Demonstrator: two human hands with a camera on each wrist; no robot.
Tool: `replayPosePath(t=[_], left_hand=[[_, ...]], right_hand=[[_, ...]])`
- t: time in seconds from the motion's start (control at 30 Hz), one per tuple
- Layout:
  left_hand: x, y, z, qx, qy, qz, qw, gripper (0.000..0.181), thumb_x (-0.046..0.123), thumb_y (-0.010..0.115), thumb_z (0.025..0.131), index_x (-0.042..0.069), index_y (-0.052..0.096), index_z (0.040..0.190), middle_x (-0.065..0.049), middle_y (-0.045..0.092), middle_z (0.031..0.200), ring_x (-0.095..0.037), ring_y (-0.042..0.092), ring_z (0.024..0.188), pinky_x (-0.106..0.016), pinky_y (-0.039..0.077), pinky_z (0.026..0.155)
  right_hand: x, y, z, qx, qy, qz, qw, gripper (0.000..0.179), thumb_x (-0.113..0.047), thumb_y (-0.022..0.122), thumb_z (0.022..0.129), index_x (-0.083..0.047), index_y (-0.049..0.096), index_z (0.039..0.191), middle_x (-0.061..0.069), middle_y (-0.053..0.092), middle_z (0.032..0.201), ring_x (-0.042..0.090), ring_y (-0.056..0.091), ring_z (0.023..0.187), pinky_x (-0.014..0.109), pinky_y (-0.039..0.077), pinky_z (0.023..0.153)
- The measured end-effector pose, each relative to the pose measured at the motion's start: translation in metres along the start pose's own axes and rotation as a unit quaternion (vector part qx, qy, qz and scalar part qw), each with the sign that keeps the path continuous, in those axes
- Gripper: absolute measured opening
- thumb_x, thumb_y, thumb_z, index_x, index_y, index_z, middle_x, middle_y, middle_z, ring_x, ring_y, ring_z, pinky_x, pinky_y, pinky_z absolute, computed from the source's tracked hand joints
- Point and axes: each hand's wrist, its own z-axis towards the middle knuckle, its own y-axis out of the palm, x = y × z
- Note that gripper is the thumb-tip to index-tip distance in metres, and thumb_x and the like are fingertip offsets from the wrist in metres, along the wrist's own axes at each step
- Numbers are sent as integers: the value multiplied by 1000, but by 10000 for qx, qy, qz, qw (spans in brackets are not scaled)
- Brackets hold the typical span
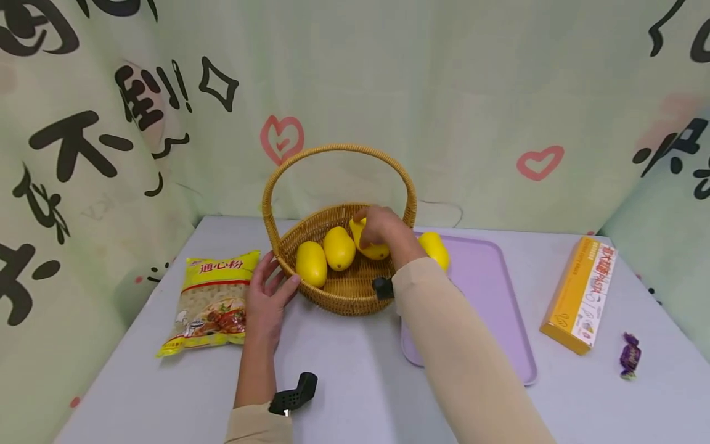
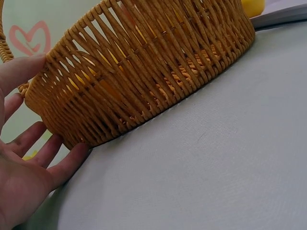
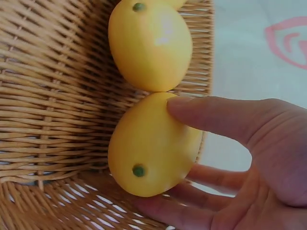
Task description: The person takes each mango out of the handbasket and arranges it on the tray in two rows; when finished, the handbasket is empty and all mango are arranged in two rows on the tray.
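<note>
A wicker basket (image 1: 349, 290) with a tall arched handle stands on the table, holding three yellow oval fruits with small green stem spots. My right hand (image 1: 383, 228) reaches into its right side, thumb and fingers around the rightmost fruit (image 3: 153, 148). Beside that one lies the middle fruit (image 1: 339, 248), then the left fruit (image 1: 311, 264). At the basket's left end, my left hand (image 1: 269, 299) rests against the wicker. Its thumb touches near the rim and its straight, spread fingers lie along the outside, as the left wrist view shows.
Another yellow fruit (image 1: 435, 250) lies at the far left of a purple tray (image 1: 488, 290), partly behind my right forearm. A bag of pasta (image 1: 213, 302) is left of the basket. Farther right are a yellow-and-white pasta box (image 1: 579, 295) and a purple wrapped candy (image 1: 630, 356).
</note>
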Motion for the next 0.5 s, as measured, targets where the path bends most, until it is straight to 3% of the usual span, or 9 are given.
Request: replayPosePath(t=[0.2, 0.5], left_hand=[[1, 1, -1, 5, -61, 56, 10000, 73, 12, 74, 97, 29, 40, 159, -3, 40, 163, -24, 45, 147, -36, 49, 113], [0, 2, -4, 7, -16, 20, 10000, 73, 12, 73, 97, 28, 40, 159, -4, 40, 163, -25, 45, 147, -17, 54, 100]], right_hand=[[-1, -6, -12, 296, -291, 101, 9991, 64, -8, 66, 92, -19, 51, 153, 15, 40, 163, 32, 45, 130, 38, 47, 92], [0, -9, -35, 641, -528, 579, 9949, 65, -12, 71, 92, -23, 53, 153, 12, 43, 162, 30, 48, 126, 41, 50, 99]])
